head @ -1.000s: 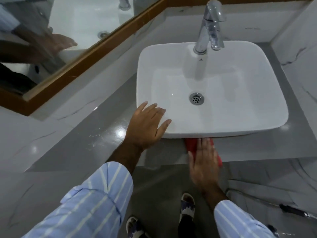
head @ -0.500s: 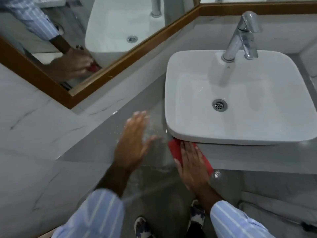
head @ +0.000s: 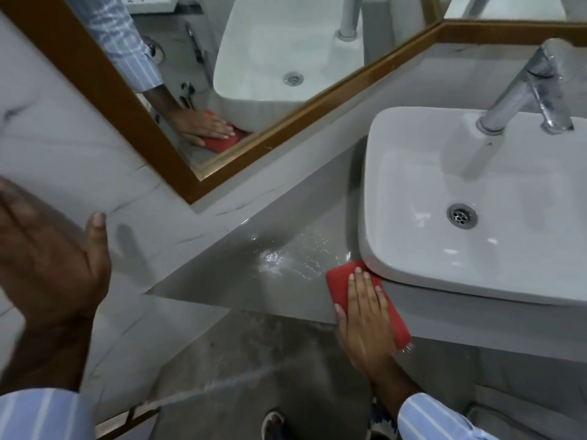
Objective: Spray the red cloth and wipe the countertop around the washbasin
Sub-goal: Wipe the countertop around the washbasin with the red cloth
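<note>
A folded red cloth (head: 341, 285) lies on the grey countertop (head: 241, 281) at the front left corner of the white washbasin (head: 476, 198). My right hand (head: 367, 325) presses flat on the cloth, fingers pointing toward the basin. Raised at the far left of the view, my left hand (head: 47, 268) is blurred, with fingers spread and nothing in it. Water droplets glisten on the counter just left of the cloth. No spray bottle is in view.
A chrome tap (head: 527, 90) stands at the basin's back. A wood-framed mirror (head: 222, 74) runs along the marble wall and reflects the hand and cloth. The counter's front edge drops to a grey floor, where my sandalled feet (head: 273, 425) show.
My left hand has lifted off the basin's corner and swung out to the far left. My right hand has slid the red cloth leftward along the basin's front to its left corner.
</note>
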`<state>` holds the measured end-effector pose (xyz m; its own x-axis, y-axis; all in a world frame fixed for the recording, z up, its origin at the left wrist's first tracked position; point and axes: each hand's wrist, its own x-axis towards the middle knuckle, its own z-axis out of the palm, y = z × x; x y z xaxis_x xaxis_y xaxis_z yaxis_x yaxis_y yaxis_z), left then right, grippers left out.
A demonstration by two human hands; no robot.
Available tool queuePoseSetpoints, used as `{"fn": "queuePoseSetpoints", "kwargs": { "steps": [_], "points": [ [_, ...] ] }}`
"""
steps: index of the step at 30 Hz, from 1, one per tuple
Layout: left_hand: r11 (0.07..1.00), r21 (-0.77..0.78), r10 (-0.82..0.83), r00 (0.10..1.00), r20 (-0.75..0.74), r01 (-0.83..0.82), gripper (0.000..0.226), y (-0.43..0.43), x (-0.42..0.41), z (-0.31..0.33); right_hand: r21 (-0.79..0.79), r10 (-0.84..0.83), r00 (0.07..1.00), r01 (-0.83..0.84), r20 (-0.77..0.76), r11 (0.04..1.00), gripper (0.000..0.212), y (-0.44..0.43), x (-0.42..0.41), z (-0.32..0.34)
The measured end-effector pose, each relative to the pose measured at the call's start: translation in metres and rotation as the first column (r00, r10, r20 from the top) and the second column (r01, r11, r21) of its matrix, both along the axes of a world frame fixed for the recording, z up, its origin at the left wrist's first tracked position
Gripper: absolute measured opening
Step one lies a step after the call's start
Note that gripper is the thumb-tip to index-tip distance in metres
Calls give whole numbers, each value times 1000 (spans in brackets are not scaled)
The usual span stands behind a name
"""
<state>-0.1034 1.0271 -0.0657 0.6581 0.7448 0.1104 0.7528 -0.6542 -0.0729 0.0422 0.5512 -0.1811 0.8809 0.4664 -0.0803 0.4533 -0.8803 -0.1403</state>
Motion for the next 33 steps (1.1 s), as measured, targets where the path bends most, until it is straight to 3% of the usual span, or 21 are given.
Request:
{"fn": "queuePoseSetpoints", "kwargs": {
  "steps": [1,3,5,11,15,16,18,20,22,24,26,29,31,33],
  "points": [
    [999,18,36,999,2,-36,75,9,7,3,-15,20,1000,-20,6,1000,69,6,4,-1],
    [992,0,123,981,150,-124,85,17,18,10,-30,33,999,-33,12,999,69,22,14,0],
    [993,11,115,966,233,-121,86,15,21,15,-10,-17,1000,17,15,1000,67,39,23,3],
    [991,-42,131,952,275,-124,89,10,26,21,5,-77,997,77,-14,997,66,91,82,12],
    [993,40,94,961,261,-108,94,-1,33,32,2,-119,992,119,-38,993,68,128,107,18],
    [991,77,86,967,239,-107,95,-4,35,32,-8,-59,998,59,-29,998,68,131,99,17],
    [991,81,85,969,230,-106,97,-12,39,33,-24,224,975,-224,-17,974,69,124,74,14],
    [990,91,83,961,262,-111,100,-19,45,35,-18,515,856,-516,-50,856,70,102,66,10],
    [987,131,52,953,300,-95,101,-25,48,39,-12,596,801,-597,-53,802,69,88,81,10],
    [971,233,-26,938,346,-59,96,-30,50,44,-16,433,901,-433,-8,901,67,94,99,10],
    [946,323,-101,920,378,-29,88,-37,53,51,0,104,994,-104,19,995,67,119,112,14],
    [926,373,-117,905,408,-48,85,-40,54,54,40,-234,970,237,-70,971,69,179,97,20],
    [931,363,-124,890,439,-50,84,-41,55,53,68,-137,987,143,-81,987,71,211,69,17],
    [935,351,-125,882,455,-49,82,-41,55,54,75,236,970,-231,-57,970,70,223,29,11]
  ]
}}
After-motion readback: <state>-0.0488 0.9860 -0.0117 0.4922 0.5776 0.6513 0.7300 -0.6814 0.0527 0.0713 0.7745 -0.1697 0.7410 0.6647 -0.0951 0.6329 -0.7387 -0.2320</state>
